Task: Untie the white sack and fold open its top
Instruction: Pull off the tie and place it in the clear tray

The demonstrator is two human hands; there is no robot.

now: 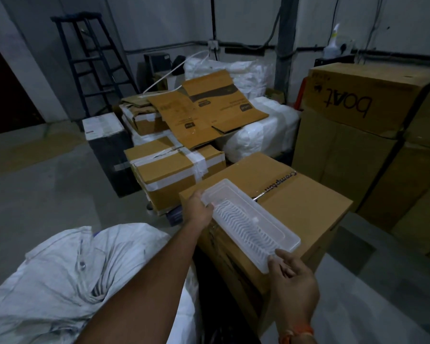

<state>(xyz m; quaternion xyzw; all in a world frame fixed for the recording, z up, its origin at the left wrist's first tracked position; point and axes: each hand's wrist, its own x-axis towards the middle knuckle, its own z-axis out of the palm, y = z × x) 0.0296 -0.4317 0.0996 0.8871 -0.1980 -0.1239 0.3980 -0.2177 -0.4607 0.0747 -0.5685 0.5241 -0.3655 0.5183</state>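
The white sack (pixel 60 276) lies at the lower left, its gathered top bunched into folds; I cannot see a tie. Both hands are off the sack, to its right. They hold a long clear plastic tray (pixel 248 223) flat on top of a cardboard carton (pixel 303 202). My left hand (pixel 199 207) grips the tray's far end, its forearm crossing above the sack's right edge. At the tray's near end my right hand (pixel 292 276) pinches the corner.
Taped cartons (pixel 174 167) and flattened cardboard (pixel 204 112) pile up behind. Tall stacked boxes (pixel 368 100) stand at the right, white wrapped bundles (pixel 261 130) between. A dark stepladder (pixel 90 63) leans at the back left, with bare concrete floor (pixel 35 182) at the left.
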